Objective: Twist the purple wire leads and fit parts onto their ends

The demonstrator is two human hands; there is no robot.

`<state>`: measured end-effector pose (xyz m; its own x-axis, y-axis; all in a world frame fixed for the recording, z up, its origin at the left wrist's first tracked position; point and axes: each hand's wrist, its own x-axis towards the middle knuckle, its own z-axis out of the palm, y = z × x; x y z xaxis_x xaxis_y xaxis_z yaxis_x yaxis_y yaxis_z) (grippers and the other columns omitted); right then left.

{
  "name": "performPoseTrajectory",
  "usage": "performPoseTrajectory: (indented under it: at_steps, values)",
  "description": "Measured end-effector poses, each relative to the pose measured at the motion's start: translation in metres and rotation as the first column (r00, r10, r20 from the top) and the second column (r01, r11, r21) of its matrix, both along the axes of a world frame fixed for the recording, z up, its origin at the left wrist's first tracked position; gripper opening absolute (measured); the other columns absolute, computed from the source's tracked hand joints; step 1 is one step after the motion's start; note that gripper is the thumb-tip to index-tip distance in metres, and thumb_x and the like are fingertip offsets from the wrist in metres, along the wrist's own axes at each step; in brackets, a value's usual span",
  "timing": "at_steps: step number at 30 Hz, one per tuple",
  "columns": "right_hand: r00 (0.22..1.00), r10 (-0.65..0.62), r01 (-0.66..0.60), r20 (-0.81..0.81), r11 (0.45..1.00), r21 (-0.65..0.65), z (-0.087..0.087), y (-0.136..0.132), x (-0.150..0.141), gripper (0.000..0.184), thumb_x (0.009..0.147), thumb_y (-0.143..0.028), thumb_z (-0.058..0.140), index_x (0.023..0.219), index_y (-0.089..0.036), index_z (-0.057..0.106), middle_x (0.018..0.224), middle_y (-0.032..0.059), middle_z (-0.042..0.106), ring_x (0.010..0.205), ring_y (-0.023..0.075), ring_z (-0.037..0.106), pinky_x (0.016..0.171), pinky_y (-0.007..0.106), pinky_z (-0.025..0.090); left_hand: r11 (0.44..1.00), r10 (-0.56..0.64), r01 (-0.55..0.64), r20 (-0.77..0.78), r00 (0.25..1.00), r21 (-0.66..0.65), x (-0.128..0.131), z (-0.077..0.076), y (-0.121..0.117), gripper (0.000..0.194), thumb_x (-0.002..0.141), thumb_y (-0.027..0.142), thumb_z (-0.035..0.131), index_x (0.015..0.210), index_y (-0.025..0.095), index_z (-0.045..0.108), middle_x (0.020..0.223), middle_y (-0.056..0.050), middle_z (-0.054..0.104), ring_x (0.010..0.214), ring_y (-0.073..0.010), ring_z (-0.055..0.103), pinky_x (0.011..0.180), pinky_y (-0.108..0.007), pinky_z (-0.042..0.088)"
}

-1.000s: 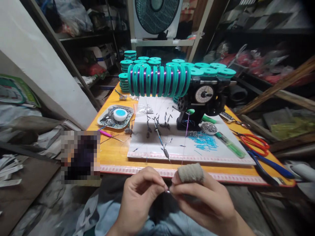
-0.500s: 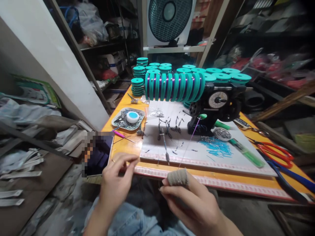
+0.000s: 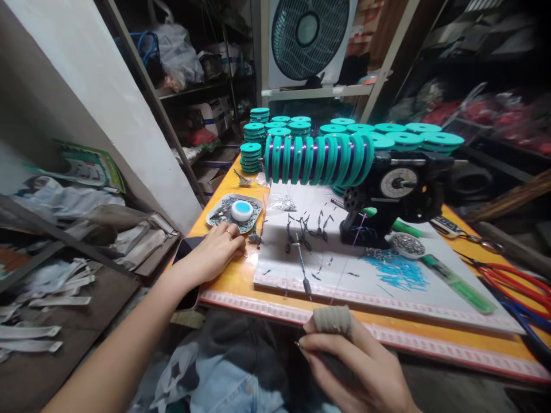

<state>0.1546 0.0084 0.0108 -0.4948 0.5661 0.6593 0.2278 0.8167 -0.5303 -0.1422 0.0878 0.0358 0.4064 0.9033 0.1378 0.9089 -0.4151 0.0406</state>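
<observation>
Beneath the left forearm lies a dark phone-like slab (image 3: 186, 245), partly covered. The left hand (image 3: 221, 246) rests palm down on the counter (image 3: 236, 281); its fingers curl under, and the fingertips are hidden, so how tightly they close and whether they hold anything cannot be made out. Just beyond it sits a tray (image 3: 209, 217) with a blue-topped white tub (image 3: 242, 210), its near edge behind the fingers. Right of that hand, dark weighted lines (image 3: 306, 285) spread over a white board (image 3: 275, 261), the finest ones too thin to follow. Above them runs a row of turquoise spools (image 3: 318, 158).

The right hand (image 3: 350, 353), one finger wrapped in grey cloth (image 3: 331, 320), pinches a tiny shiny piece (image 3: 298, 344), mostly hidden, before the counter's near edge. A purple thread (image 3: 359, 234) slants down toward this hand, fading before its end shows. Beyond it and to its right stands a black winding device (image 3: 387, 192); farther right, red-handled pliers (image 3: 512, 274) run out of view.
</observation>
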Motion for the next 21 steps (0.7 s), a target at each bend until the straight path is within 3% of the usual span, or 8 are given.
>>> performPoseTrajectory:
  at_steps: [4, 11, 17, 21]
  values:
    - [1.000, -0.001, 0.001, 0.002, 1.000, 0.002, 0.000, 0.001, 0.000, 0.026, 0.082, 0.002, 0.062, 0.101, -0.016, 0.065, 0.095, 0.0101, 0.066, 0.089, 0.0166, 0.069, 0.080, 0.021, 0.059, 1.000, 0.010, -0.010, 0.009, 1.000, -0.016, -0.005, 0.001, 0.004, 0.016, 0.097, 0.025, 0.051, 0.093, 0.019, 0.065, 0.101, -0.008, 0.061, 0.096, -0.0247, 0.052, 0.086, -0.037, 0.043]
    - [1.000, -0.011, 0.011, -0.005, 1.000, 0.000, -0.003, 0.001, -0.001, 0.025, 0.082, 0.000, 0.063, 0.101, -0.017, 0.064, 0.094, 0.0092, 0.066, 0.087, 0.0159, 0.069, 0.079, 0.019, 0.059, 0.957, 0.290, -0.290, -0.009, 0.957, 0.014, -0.023, 0.007, -0.016, 0.019, 0.092, 0.032, 0.055, 0.084, 0.016, 0.064, 0.094, -0.014, 0.062, 0.098, -0.0348, 0.050, 0.085, -0.049, 0.041]
    - [1.000, -0.013, 0.013, -0.021, 1.000, -0.006, -0.001, -0.001, -0.001, 0.022, 0.083, -0.001, 0.063, 0.099, -0.017, 0.064, 0.093, 0.0080, 0.065, 0.085, 0.0149, 0.069, 0.078, 0.018, 0.058, 0.962, 0.244, -0.246, -0.038, 0.969, -0.116, -0.006, 0.004, -0.022, 0.019, 0.094, 0.028, 0.051, 0.083, 0.019, 0.063, 0.093, -0.009, 0.064, 0.096, -0.0277, 0.056, 0.086, -0.039, 0.044]
    - [0.998, -0.024, 0.023, -0.052, 1.000, -0.017, 0.004, 0.000, -0.002, 0.021, 0.082, -0.001, 0.062, 0.095, -0.017, 0.065, 0.091, 0.0072, 0.065, 0.083, 0.0143, 0.068, 0.076, 0.018, 0.057, 0.945, 0.309, -0.316, -0.087, 0.947, -0.088, 0.012, 0.007, -0.041, 0.022, 0.096, 0.019, 0.040, 0.094, 0.013, 0.061, 0.101, -0.018, 0.063, 0.096, -0.0318, 0.057, 0.086, -0.045, 0.043]
